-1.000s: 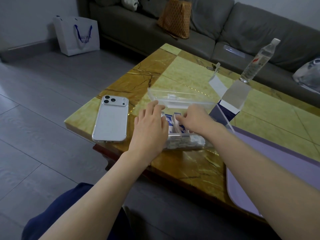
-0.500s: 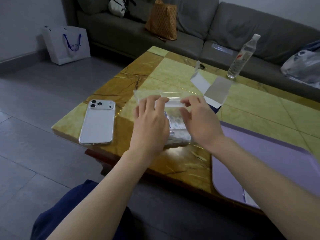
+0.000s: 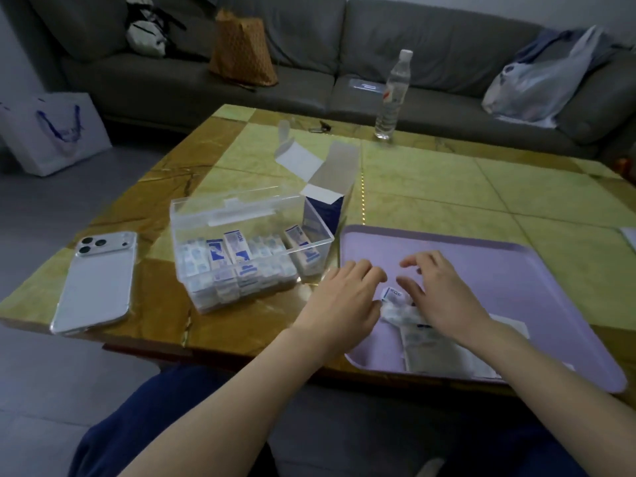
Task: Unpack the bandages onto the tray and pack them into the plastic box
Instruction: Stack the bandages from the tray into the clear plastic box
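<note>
Currently the step in hand appears to be collecting the last loose bandages [image 3: 392, 300] from the tray [image 3: 516, 270], which lies at the near right corner of the counter [image 3: 430, 173] and overhangs its near edge. To do it well:
- Sweep the small pile together from both sides and pinch it as one stack.
- Keep the wrappers aligned.
- Carry the stack left to the open box [image 3: 320, 223], which stands by the near edge just beside the tray and looks mostly filled.
- Leave the flat empty pouch [image 3: 430, 346] behind.

Left hand [image 3: 340, 304]: fingers [image 3: 373, 275] loosely bent, thumb side touching the pile, nothing gripped

Right hand [image 3: 440, 294]: fingers [image 3: 418, 261] spread and relaxed, thumb against the pile's other side, not yet closed on it
</note>
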`<action>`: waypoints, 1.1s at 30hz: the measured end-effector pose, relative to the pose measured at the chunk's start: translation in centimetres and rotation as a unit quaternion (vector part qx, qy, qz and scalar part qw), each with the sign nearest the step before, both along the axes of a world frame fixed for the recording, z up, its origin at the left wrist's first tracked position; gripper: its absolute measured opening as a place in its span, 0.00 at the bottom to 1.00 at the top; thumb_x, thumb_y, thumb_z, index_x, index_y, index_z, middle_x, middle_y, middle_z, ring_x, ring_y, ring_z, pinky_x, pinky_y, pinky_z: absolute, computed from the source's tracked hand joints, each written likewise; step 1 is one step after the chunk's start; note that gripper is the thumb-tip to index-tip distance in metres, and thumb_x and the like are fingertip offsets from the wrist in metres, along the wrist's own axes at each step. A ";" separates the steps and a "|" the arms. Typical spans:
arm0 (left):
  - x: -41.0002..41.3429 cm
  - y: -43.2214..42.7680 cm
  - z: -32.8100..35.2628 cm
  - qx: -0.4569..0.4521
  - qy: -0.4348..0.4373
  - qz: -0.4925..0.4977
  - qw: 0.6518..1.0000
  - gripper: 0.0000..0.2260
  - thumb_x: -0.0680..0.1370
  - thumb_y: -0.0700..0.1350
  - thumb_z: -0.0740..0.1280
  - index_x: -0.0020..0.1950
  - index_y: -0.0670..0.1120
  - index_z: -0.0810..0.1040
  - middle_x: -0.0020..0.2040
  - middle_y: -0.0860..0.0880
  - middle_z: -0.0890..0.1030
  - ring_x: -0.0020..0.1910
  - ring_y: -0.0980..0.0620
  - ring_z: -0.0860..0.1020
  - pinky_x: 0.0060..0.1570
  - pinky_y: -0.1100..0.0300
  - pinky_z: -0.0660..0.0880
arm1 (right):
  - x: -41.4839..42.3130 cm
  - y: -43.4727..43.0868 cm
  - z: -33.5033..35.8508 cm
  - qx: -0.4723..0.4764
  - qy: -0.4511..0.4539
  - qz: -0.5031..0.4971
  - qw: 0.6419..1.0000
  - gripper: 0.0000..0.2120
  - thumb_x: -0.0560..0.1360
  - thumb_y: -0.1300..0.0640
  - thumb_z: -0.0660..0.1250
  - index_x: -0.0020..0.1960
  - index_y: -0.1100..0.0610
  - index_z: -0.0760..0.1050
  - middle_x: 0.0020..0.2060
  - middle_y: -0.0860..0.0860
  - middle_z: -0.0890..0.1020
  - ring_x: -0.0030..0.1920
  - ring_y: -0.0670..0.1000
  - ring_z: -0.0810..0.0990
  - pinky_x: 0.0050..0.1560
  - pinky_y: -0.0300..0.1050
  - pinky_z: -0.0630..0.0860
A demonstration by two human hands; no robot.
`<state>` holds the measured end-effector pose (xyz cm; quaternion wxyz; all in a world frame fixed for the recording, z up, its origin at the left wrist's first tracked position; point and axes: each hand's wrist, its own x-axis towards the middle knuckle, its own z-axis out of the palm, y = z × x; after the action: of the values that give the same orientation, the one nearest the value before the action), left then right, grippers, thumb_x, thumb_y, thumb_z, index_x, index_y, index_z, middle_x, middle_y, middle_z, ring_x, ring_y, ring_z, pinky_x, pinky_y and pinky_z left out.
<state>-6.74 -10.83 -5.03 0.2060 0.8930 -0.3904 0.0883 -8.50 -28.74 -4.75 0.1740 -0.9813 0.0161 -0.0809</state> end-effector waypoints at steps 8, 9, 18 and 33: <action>0.7 -4.3 -1.3 0.123 0.105 -0.043 0.986 0.30 0.77 0.59 0.61 0.75 0.52 0.57 0.74 0.51 0.61 0.71 0.50 0.60 0.67 0.54 0.58 | -2.7 -5.3 -0.4 -0.020 0.210 0.081 0.974 0.47 0.60 0.39 0.75 0.72 0.51 0.58 0.61 0.48 0.66 0.63 0.47 0.64 0.64 0.41 0.64; 0.6 -4.8 -1.4 0.140 0.110 -0.049 0.983 0.31 0.76 0.60 0.62 0.75 0.52 0.56 0.73 0.51 0.62 0.70 0.50 0.60 0.66 0.54 0.58 | -2.9 -5.6 -0.4 -0.017 0.208 0.087 0.974 0.47 0.60 0.39 0.76 0.72 0.51 0.58 0.61 0.47 0.66 0.63 0.47 0.64 0.63 0.40 0.65; 0.8 -5.8 -1.2 0.136 0.147 -0.021 0.980 0.29 0.71 0.59 0.69 0.68 0.50 0.67 0.59 0.49 0.72 0.57 0.50 0.66 0.55 0.57 0.63 | -2.8 -5.2 0.0 0.043 0.210 0.048 0.976 0.34 0.61 0.49 0.78 0.62 0.51 0.67 0.44 0.46 0.75 0.45 0.47 0.74 0.43 0.40 0.68; 2.3 -4.7 -0.6 -0.047 0.182 0.097 0.977 0.13 0.72 0.42 0.70 0.45 0.48 0.66 0.43 0.45 0.78 0.43 0.41 0.76 0.40 0.50 0.72 | 0.4 -3.7 -0.1 0.132 0.059 0.038 0.989 0.13 0.71 0.58 0.71 0.54 0.54 0.74 0.40 0.46 0.76 0.41 0.50 0.75 0.45 0.44 0.72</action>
<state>-4.43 -15.51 -5.61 0.3054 0.9170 -0.2537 -0.0383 -8.13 -32.43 -4.88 0.3039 -0.9526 -0.0008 -0.0135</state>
